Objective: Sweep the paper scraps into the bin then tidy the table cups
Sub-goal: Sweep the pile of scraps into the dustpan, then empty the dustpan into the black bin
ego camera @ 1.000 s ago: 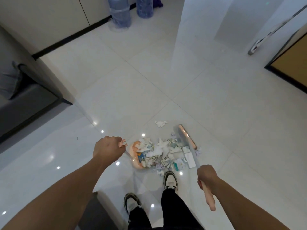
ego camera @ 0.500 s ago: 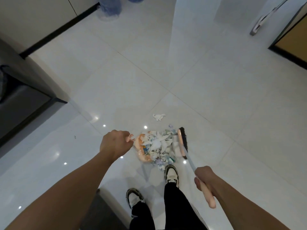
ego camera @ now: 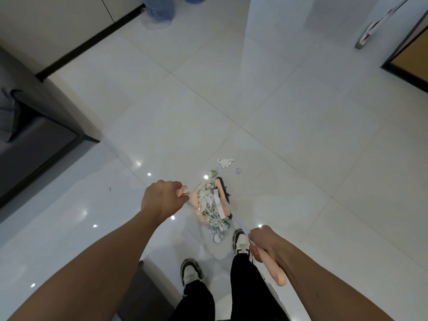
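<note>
My left hand [ego camera: 162, 199] grips the pink top of the dustpan's handle. The peach dustpan [ego camera: 196, 206] rests on the white tiled floor, packed with torn paper scraps [ego camera: 212, 206]. My right hand [ego camera: 262, 242] holds the pink broom handle [ego camera: 272, 267]. The broom head [ego camera: 221, 196] presses against the dustpan's right side. Loose scraps lie beyond it: a white crumpled piece [ego camera: 225, 162], a greenish one [ego camera: 213, 173] and a small one [ego camera: 238, 170]. A few more sit by my right shoe [ego camera: 217, 236].
A grey sofa [ego camera: 30, 135] stands at the left. Water bottles [ego camera: 158, 8] are at the far wall. A white pillar [ego camera: 278, 31] rises at the back, with a doorway [ego camera: 407, 54] and a leaning mop [ego camera: 370, 28] at the right. My shoes [ego camera: 191, 272] are below the dustpan.
The broom head swept left, pushing the spread pile of scraps into the dustpan until it met the pan's edge. A few scraps were left behind beyond the pan. My right hand drew closer.
</note>
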Tool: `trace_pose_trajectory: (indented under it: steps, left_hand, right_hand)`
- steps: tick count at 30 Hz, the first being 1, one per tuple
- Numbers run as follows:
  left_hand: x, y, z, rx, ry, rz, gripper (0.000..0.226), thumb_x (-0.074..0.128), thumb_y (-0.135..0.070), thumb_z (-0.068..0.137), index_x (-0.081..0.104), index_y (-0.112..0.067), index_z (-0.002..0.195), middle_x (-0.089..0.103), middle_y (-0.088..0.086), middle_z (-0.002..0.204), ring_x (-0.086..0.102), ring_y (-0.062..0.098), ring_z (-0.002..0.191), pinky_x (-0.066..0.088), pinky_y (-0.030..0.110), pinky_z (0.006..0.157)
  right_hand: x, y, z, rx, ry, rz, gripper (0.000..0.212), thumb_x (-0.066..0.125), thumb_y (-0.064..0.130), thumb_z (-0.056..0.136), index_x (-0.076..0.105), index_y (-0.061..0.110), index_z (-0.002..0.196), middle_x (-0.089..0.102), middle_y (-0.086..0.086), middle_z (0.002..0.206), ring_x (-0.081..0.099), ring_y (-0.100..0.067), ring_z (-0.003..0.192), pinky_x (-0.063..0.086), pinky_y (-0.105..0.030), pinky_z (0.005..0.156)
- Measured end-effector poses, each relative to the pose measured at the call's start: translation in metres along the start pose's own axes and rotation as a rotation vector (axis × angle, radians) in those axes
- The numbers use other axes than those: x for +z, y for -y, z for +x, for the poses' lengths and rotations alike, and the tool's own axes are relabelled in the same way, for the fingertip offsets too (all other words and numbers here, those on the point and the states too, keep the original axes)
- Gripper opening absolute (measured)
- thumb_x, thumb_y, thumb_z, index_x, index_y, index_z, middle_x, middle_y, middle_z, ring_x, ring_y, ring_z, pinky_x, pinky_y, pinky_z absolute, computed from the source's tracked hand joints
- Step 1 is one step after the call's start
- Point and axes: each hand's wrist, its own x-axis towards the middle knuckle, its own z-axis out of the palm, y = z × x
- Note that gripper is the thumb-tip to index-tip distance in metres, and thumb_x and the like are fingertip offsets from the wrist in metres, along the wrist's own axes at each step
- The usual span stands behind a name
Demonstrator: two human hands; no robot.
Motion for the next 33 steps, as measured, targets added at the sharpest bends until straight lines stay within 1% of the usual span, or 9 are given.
trace_pose_trajectory:
  steps: [4,6,9,12,17,19,21,26,33]
  left_hand:
    - [-0.007,0.020,-0.015,-0.040,-0.054,-0.020,0.029,0.058,-0.049,0.078,0.060,-0.021,0.068,0.054,-0.004,0.053,0.052,0.015,0.055,0.031,0.023,0.048]
    - [-0.016,0.032,-0.020,-0.045,-0.073,-0.037,0.028,0.059,-0.049,0.076,0.060,-0.022,0.067,0.053,-0.005,0.053,0.053,0.016,0.056,0.033,0.024,0.050]
    - [-0.033,0.052,-0.029,-0.033,-0.098,-0.040,0.030,0.060,-0.050,0.076,0.058,-0.023,0.064,0.054,-0.005,0.055,0.053,0.017,0.058,0.034,0.025,0.050]
    - [-0.051,0.070,-0.041,-0.053,-0.134,-0.079,0.031,0.059,-0.050,0.075,0.056,-0.023,0.063,0.055,-0.005,0.057,0.054,0.019,0.061,0.035,0.027,0.051]
    - [-0.079,0.079,-0.052,-0.092,-0.203,-0.233,0.031,0.059,-0.054,0.068,0.056,-0.024,0.060,0.057,-0.005,0.055,0.055,0.016,0.059,0.041,0.026,0.052]
    - [-0.089,0.071,-0.053,-0.086,-0.241,-0.294,0.031,0.060,-0.055,0.068,0.057,-0.024,0.060,0.057,-0.006,0.054,0.053,0.011,0.056,0.037,0.024,0.050]
    - [-0.099,0.057,-0.053,-0.052,-0.276,-0.322,0.032,0.061,-0.055,0.069,0.056,-0.026,0.058,0.056,-0.008,0.054,0.050,0.008,0.057,0.032,0.024,0.048]
    - [-0.118,-0.005,-0.052,0.056,-0.304,-0.358,0.033,0.060,-0.058,0.069,0.055,-0.028,0.059,0.056,-0.007,0.056,0.054,0.016,0.064,0.031,0.027,0.050]
    - [-0.123,-0.148,-0.055,0.248,-0.321,-0.352,0.030,0.061,-0.058,0.071,0.060,-0.029,0.065,0.059,-0.009,0.059,0.057,0.017,0.065,0.038,0.027,0.054]
  right_hand:
    - [0.004,-0.003,-0.023,-0.055,0.031,-0.039,0.013,0.044,0.005,0.092,0.052,0.002,0.083,0.050,-0.011,0.056,0.042,-0.016,0.036,0.036,-0.021,0.041]
    - [0.011,-0.004,-0.039,-0.106,0.057,-0.061,0.012,0.046,0.008,0.093,0.053,0.001,0.086,0.051,-0.011,0.058,0.042,-0.015,0.039,0.035,-0.021,0.041]
    - [0.026,-0.005,-0.065,-0.168,0.062,-0.032,0.015,0.048,0.012,0.096,0.054,-0.001,0.100,0.052,-0.011,0.066,0.045,-0.012,0.038,0.037,-0.020,0.039]
    - [0.043,-0.008,-0.087,-0.238,0.045,-0.020,0.023,0.050,0.015,0.096,0.052,-0.003,0.111,0.053,-0.012,0.062,0.045,-0.014,0.038,0.037,-0.020,0.038]
    - [0.054,-0.008,-0.117,-0.300,-0.004,0.020,0.017,0.055,0.016,0.096,0.052,0.001,0.102,0.049,-0.009,0.053,0.041,-0.015,0.034,0.036,-0.018,0.038]
    - [0.045,-0.008,-0.131,-0.350,-0.038,0.030,0.014,0.057,0.014,0.094,0.053,0.001,0.098,0.048,-0.008,0.051,0.041,-0.014,0.033,0.036,-0.018,0.038]
    - [0.029,-0.009,-0.145,-0.396,-0.081,0.043,0.012,0.056,0.011,0.093,0.054,0.000,0.097,0.049,-0.009,0.052,0.041,-0.015,0.035,0.036,-0.018,0.039]
    - [-0.022,-0.021,-0.181,-0.458,-0.186,0.103,0.009,0.053,0.008,0.093,0.055,-0.001,0.093,0.050,-0.010,0.057,0.041,-0.016,0.035,0.036,-0.017,0.038]
    - [-0.122,-0.076,-0.203,-0.521,-0.279,0.274,0.011,0.053,0.007,0.093,0.059,-0.003,0.095,0.051,-0.011,0.063,0.044,-0.016,0.041,0.037,-0.018,0.039]
